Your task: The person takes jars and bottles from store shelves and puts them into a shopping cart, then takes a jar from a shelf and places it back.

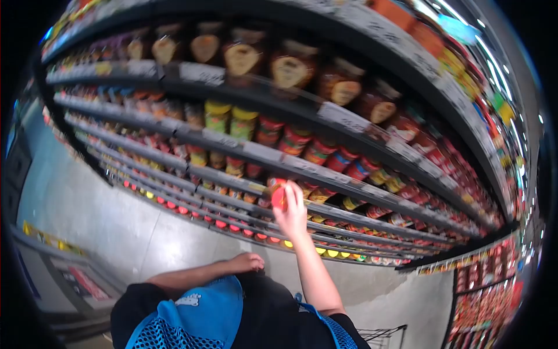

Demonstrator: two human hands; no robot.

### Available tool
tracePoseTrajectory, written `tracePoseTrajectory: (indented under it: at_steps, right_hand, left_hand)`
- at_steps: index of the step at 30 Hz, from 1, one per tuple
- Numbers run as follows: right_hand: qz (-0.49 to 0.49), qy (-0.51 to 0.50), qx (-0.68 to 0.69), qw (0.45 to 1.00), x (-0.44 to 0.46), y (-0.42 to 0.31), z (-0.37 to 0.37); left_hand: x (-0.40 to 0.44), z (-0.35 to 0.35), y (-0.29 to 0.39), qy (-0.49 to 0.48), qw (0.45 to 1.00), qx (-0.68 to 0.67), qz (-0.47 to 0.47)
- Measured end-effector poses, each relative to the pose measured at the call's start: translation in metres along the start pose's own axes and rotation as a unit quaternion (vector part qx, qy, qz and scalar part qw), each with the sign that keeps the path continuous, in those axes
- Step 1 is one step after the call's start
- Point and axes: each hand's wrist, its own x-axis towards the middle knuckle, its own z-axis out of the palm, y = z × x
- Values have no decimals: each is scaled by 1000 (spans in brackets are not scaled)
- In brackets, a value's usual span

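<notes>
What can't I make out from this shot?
Head view, all four:
Jar in the right hand: label wording, blurred and partly behind fingers.
Left hand: palm, turned away from the camera.
Shelf tags: print, blurred.
Wire frame: the rest, cut off by the bottom edge.

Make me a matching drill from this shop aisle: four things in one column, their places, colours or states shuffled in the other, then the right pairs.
1. Right hand
2. Left hand
3. Vest
4. Pair of yellow-lidded jars

A. Blue, partly mesh
B. Side by side on a shelf
C. Closed around a mostly red item
D. Low down, well away from the shelf and the red item

Right pairs: 1-C, 2-D, 3-A, 4-B
</notes>
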Motion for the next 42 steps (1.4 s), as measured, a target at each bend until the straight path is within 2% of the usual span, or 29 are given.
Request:
tracePoseTrajectory:
  at_steps: [3, 4, 6, 7, 8, 9, 13, 14, 16, 17, 19, 22, 25, 28, 32, 35, 36, 39, 40, 42]
  right_hand:
    - [3, 55, 48, 997, -37, -3, -29]
    - [11, 61, 50, 997, -55, -5, -41]
    - [52, 79, 63, 994, -106, -5, -64]
    - [108, 85, 64, 988, -134, -9, -77]
    - [167, 95, 66, 979, -165, -14, -89]
    - [226, 106, 72, 966, -194, -19, -101]
    - [433, 185, 24, 882, -325, -31, -142]
    - [488, 215, 17, 846, -343, -47, -160]
    - [495, 327, -124, 795, -393, -62, -176]
    - [504, 389, -158, 755, -413, -71, -186]
    - [536, 503, -230, 638, -442, -93, -210]
    - [543, 638, -261, 479, -520, -107, -215]
    - [582, 668, -322, 333, -605, -119, -200]
    - [647, 642, -318, 260, -666, -127, -187]
    - [726, 572, -278, 262, -753, -99, -164]
    - [748, 560, -256, 247, -798, -60, -150]
    - [747, 536, -282, 274, -821, -44, -139]
    - [803, 479, -198, 294, -853, -15, -136]
    - [803, 469, -190, 316, -864, -7, -134]
    - [829, 432, -171, 311, -883, 7, -133]
  left_hand:
    - [5, 15, 3, -37, 999, 26, -21]
    - [7, 20, 3, -52, 997, 36, -54]
    - [12, 32, -11, -86, 996, 14, -31]
    - [18, 37, -12, -108, 994, 3, -25]
    - [10, 48, 20, -106, 989, 58, -84]
    - [17, 52, 18, -130, 986, 55, -83]
    - [52, 61, -27, -222, 965, 73, -121]
    - [60, 69, -25, -239, 957, 81, -142]
    - [82, 84, -38, -272, 942, 74, -182]
    - [96, 90, -42, -316, 930, 115, -149]
    - [106, 125, -11, -346, 904, 130, -215]
    - [129, 170, 0, -391, 872, 169, -242]
    - [136, 226, 22, -433, 841, 219, -239]
    - [149, 267, 19, -452, 823, 255, -231]
    - [165, 309, -10, -464, 808, 279, -233]
    - [173, 330, -25, -502, 775, 324, -205]
    - [172, 337, -28, -516, 764, 336, -194]
    - [163, 358, -20, -533, 735, 383, -173]
    - [163, 355, -22, -518, 743, 386, -178]
    - [170, 353, -25, -492, 757, 392, -179]
